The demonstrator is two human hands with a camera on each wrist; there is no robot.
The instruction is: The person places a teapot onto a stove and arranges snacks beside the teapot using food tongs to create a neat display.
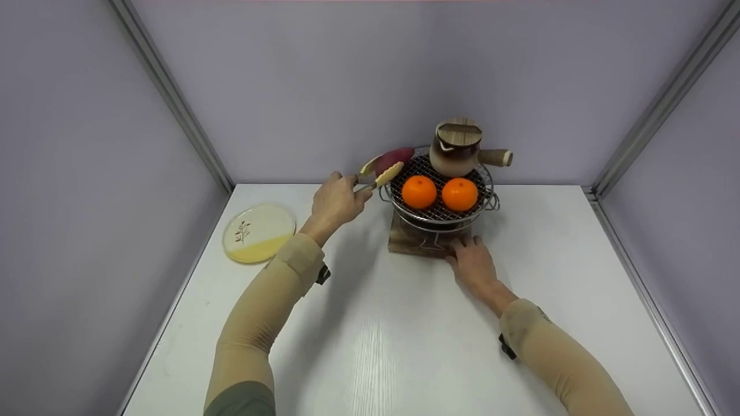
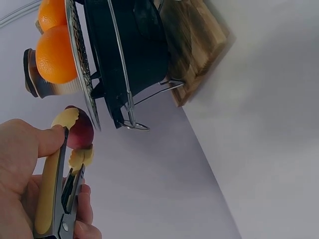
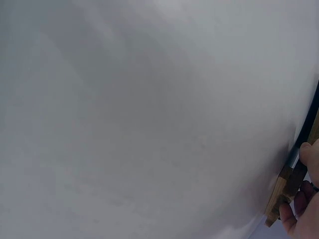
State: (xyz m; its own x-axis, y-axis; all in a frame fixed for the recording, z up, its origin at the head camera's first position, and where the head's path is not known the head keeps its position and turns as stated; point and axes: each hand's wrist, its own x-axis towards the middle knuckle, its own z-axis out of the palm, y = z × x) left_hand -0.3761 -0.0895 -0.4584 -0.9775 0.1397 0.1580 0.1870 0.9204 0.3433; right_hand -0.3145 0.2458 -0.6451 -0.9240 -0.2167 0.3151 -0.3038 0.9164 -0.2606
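My left hand [image 1: 337, 200] grips a pair of tongs [image 2: 46, 194] with yellow scalloped tips. Between those tips is a dark red sweet potato [image 1: 396, 159], at the left rim of a round wire grill [image 1: 435, 215]. Two oranges [image 1: 419, 192] sit side by side on the mesh. Below the grill, a dark stove body [image 2: 130, 45] stands in a wire frame on a wooden base [image 1: 403, 240]. My right hand [image 1: 475, 267] holds the front right corner of this base, thumb and fingers about its edge in the right wrist view.
A small brown pot [image 1: 454, 159] with a wooden lid and side handle stands at the back of the grill. To the left lies a cream and yellow plate [image 1: 263, 222] with a leaf sprig. Pale walls [image 1: 370, 86] enclose the white table [image 1: 370, 346] at the back and sides.
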